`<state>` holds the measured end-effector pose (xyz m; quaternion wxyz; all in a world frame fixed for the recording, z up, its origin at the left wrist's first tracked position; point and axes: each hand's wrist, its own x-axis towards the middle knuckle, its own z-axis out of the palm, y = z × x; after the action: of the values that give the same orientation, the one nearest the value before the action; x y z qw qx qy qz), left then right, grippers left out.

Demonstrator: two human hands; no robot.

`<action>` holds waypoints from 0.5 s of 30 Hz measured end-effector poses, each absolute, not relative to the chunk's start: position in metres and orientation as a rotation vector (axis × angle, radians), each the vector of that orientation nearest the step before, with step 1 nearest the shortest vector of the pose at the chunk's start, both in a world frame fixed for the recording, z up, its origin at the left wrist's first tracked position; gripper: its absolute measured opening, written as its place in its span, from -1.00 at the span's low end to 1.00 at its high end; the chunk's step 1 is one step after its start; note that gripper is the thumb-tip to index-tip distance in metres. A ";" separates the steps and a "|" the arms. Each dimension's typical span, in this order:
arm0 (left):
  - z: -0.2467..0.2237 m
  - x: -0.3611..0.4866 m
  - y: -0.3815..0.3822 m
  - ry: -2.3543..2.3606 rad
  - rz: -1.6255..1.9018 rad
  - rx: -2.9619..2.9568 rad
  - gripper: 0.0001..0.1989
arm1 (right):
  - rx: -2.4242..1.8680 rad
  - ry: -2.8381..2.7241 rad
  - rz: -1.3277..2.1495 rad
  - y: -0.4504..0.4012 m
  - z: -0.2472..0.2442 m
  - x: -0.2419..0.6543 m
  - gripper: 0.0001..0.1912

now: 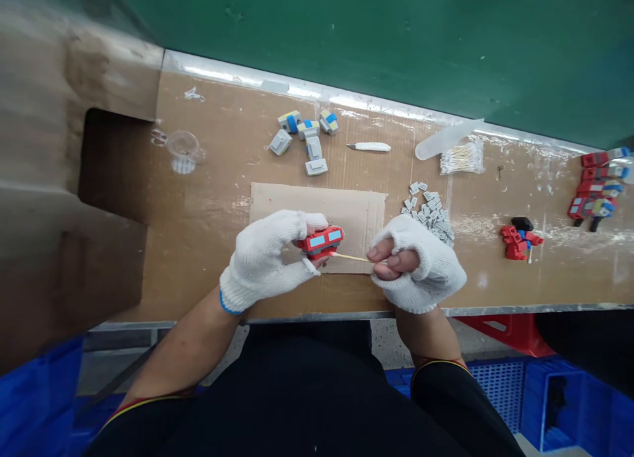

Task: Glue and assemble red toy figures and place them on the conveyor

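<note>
My left hand [275,252], in a white glove with bare fingertips, grips a red toy part [321,242] with two light-blue window panels. My right hand [416,262], gloved the same way, pinches the stick of a cotton swab [354,257]. The swab's tip touches the lower edge of the red part, or lies right at it. Both hands are above a flat piece of cardboard [317,199]. Beside my right hand lies a heap of small grey plastic pieces [433,212]; the hand hides some of them.
Grey-white toy blocks [310,143] lie beyond the cardboard, near a white-handled craft knife [369,146]. A pack of cotton swabs [461,158] is at the back right. Red-and-blue toy figures [521,239] lie to the right. A clear plastic cup [183,143] stands at the left.
</note>
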<state>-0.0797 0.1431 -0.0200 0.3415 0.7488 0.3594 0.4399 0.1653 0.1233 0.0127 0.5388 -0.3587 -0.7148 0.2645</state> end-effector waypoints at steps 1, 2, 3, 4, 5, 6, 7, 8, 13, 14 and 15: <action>-0.021 -0.080 0.144 0.907 1.180 1.960 -0.77 | -0.842 -1.722 0.613 0.125 0.014 0.164 -0.69; -0.022 -0.081 0.145 0.886 1.204 1.967 -0.74 | -0.833 -1.742 0.592 0.126 0.015 0.162 -0.68; -0.023 -0.081 0.145 0.876 1.214 1.967 -0.72 | -0.832 -1.759 0.575 0.127 0.015 0.161 -0.67; -0.023 -0.082 0.146 0.873 1.209 1.964 -0.71 | -0.841 -1.769 0.565 0.128 0.016 0.160 -0.66; -0.022 -0.082 0.146 0.867 1.199 1.962 -0.70 | -0.846 -1.779 0.564 0.128 0.017 0.159 -0.65; -0.022 -0.082 0.146 0.863 1.190 1.961 -0.71 | -0.849 -1.788 0.572 0.129 0.017 0.158 -0.64; -0.021 -0.082 0.147 0.862 1.178 1.964 -0.72 | -0.852 -1.791 0.582 0.129 0.017 0.158 -0.64; -0.020 -0.082 0.147 0.866 1.177 1.970 -0.74 | -0.855 -1.795 0.592 0.129 0.018 0.158 -0.64; -0.020 -0.081 0.146 0.868 1.198 2.022 -0.76 | -0.862 -1.888 0.559 0.127 0.016 0.163 -0.71; -0.020 -0.081 0.146 0.871 1.201 2.019 -0.76 | -0.868 -1.915 0.552 0.126 0.014 0.165 -0.72; -0.021 -0.081 0.146 0.878 1.203 2.016 -0.76 | -0.886 -1.950 0.566 0.125 0.012 0.167 -0.71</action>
<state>-0.0814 0.1455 -0.0206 0.3122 0.7641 0.3328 0.4559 0.1666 0.1255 0.0123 0.4466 -0.3579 -0.7875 0.2287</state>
